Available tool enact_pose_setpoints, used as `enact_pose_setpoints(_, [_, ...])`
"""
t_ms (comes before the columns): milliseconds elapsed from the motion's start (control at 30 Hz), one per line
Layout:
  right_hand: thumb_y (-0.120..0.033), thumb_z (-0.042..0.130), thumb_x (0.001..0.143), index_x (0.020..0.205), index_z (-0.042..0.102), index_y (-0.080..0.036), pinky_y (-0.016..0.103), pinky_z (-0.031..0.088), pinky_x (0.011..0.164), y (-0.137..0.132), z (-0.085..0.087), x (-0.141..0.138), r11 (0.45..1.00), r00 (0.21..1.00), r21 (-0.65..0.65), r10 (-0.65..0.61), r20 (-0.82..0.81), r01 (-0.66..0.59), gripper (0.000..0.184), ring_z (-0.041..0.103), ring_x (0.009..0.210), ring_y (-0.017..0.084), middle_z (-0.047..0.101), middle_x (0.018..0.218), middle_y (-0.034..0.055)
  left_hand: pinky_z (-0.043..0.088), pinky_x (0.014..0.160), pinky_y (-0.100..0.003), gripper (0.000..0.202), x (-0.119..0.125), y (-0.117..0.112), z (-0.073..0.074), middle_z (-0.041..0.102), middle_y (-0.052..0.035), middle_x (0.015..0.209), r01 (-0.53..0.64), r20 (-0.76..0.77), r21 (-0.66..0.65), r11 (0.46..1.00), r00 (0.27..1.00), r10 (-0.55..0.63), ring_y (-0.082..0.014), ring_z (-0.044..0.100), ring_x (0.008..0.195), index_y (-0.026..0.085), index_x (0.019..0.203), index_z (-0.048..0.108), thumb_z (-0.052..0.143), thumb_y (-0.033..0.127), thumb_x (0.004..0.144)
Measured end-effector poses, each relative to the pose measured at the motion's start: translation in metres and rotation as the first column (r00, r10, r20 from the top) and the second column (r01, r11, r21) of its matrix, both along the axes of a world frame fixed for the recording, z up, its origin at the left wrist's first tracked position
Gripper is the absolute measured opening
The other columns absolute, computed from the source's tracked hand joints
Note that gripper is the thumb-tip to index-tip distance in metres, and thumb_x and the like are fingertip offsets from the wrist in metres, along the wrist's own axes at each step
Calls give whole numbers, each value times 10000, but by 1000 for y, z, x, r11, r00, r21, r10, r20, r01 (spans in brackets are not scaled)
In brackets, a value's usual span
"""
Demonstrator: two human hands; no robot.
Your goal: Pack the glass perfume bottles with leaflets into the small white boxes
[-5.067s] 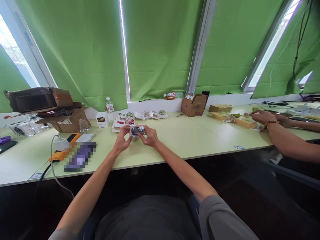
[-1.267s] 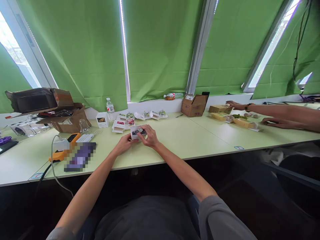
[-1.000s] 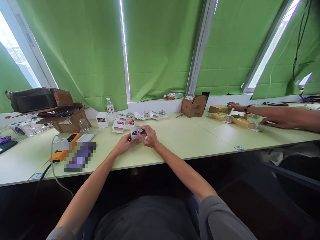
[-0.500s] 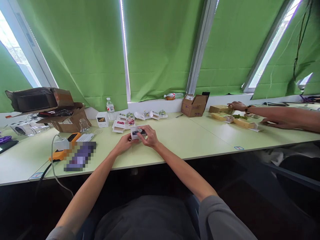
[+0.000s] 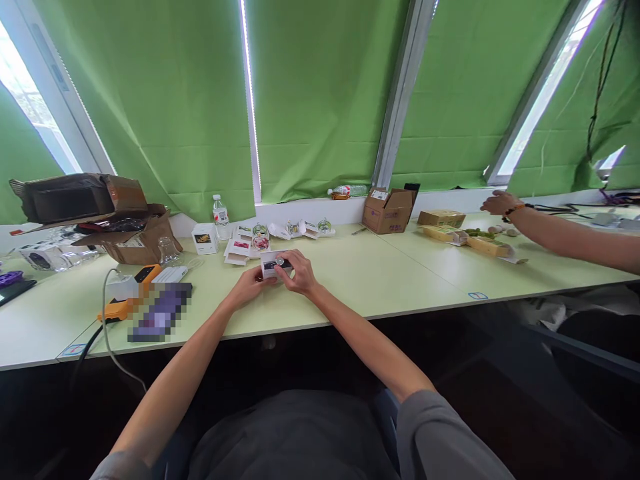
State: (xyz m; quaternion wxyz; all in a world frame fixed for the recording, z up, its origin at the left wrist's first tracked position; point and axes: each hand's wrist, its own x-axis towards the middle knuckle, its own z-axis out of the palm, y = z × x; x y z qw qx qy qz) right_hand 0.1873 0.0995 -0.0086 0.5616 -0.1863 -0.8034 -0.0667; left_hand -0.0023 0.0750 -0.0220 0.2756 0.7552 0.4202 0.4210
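A small white box (image 5: 271, 265) with a dark picture on its front rests on the pale green table (image 5: 380, 280) in front of me. My left hand (image 5: 249, 287) grips its left side with curled fingers. My right hand (image 5: 299, 272) closes round its right side, thumb and fingers pinching a small round silvery object (image 5: 281, 261) at the box's top. Behind it lie several similar small boxes and round packets (image 5: 260, 241).
Open cardboard boxes (image 5: 120, 233) stand at the left, a water bottle (image 5: 219, 215) behind. An orange device (image 5: 120, 307) with a cable lies near the left front edge. A brown carton (image 5: 387, 210) sits by the sill. Another person's arm (image 5: 560, 230) reaches over flat boxes (image 5: 465, 237) on the right.
My hands have lowered the box from the air onto the table and stay almost still on it. The other person's hand has moved back toward the window sill.
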Motion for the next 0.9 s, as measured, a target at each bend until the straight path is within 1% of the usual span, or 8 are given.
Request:
enact_pose_setpoints(167, [-313, 555, 870, 1044, 550, -220, 383, 517, 802, -1, -1, 0, 1000, 1000, -7, -12, 9, 12, 197, 600, 924, 234, 641, 971, 93, 499, 809, -374, 468, -1, -1, 2, 700, -88, 1051, 18, -5, -19, 1000, 1000, -18, -275, 630, 936, 167, 1097, 662, 622, 516, 788])
enact_pose_setpoints(333, [-327, 543, 883, 1011, 570, -214, 378, 523, 773, -1, 0, 1, 1000, 1000, -12, -9, 8, 9, 173, 606, 904, 233, 635, 929, 94, 496, 830, -374, 449, 0, 1, 0, 700, -78, 1064, 36, 16, -32, 999, 999, -36, -270, 630, 956, 182, 1087, 666, 626, 516, 790])
enact_pose_setpoints(433, [-315, 493, 917, 969, 596, -213, 382, 520, 763, 1, 0, 1, 1000, 1000, -6, 26, 8, -26, 155, 606, 859, 225, 643, 898, 89, 496, 842, -378, 449, -1, 3, -2, 697, -77, 1079, 34, 4, -29, 999, 999, -34, -265, 632, 954, 182, 1085, 665, 641, 508, 778])
enact_pose_setpoints(567, [-285, 433, 944, 907, 622, -219, 389, 515, 755, 3, 0, 0, 999, 999, -6, 43, 5, -43, 204, 606, 804, 215, 651, 850, 78, 496, 849, -368, 438, -3, 6, -4, 691, -76, 1107, 36, 6, -27, 999, 999, -36, -256, 630, 968, 179, 1105, 655, 645, 475, 783])
enact_pose_setpoints(733, [-278, 465, 927, 855, 641, -217, 386, 517, 738, 3, -1, -2, 1000, 999, 3, 30, -11, -30, 200, 608, 777, 206, 658, 813, 68, 497, 819, -351, 407, -3, 6, -5, 699, -66, 1081, 40, 13, -19, 999, 999, -40, -246, 633, 934, 184, 1085, 663, 656, 456, 782])
enact_pose_setpoints(900, [-250, 497, 903, 850, 645, -213, 376, 512, 721, 3, -1, -3, 1000, 1000, 17, 15, -17, -15, 161, 604, 761, 197, 669, 816, 63, 494, 802, -341, 404, -2, 3, -2, 704, -68, 1065, 20, -7, 9, 1000, 1000, -20, -244, 633, 917, 176, 1079, 669, 655, 448, 780])
